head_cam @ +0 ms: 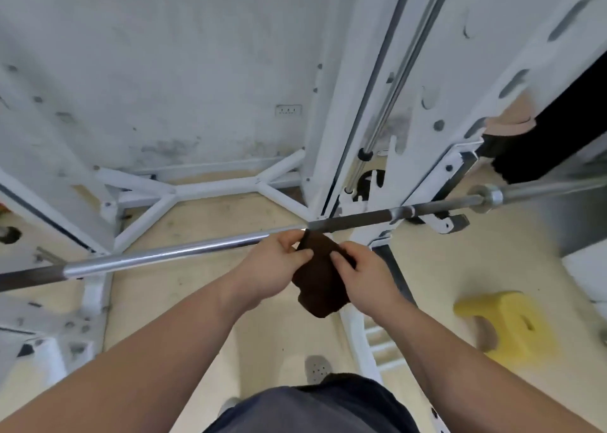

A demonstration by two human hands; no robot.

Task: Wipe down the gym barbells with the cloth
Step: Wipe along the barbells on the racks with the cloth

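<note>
The dark brown cloth point(320, 281) is in front of the person, just below the middle of the barbell point(164, 255), and both hands hold it. The left hand point(279, 265) pinches the upper left part of the cloth between thumb and fingers. The right hand point(364, 278) grips the right edge with curled fingers. The lower part of the cloth hangs down free between the two wrists. The upper edge of the cloth comes up to the bar, but it is not clear if it touches the metal. The barbell lies almost level across the view. It is shiny chrome on the left of the hands and darker and rough on the right, where it passes through a holder of the white rack point(361, 104). On the pale floor point(203, 219), well apart to the right, stands a yellow stool point(505, 324). A grey shoe point(317, 368) shows below the cloth.
</note>
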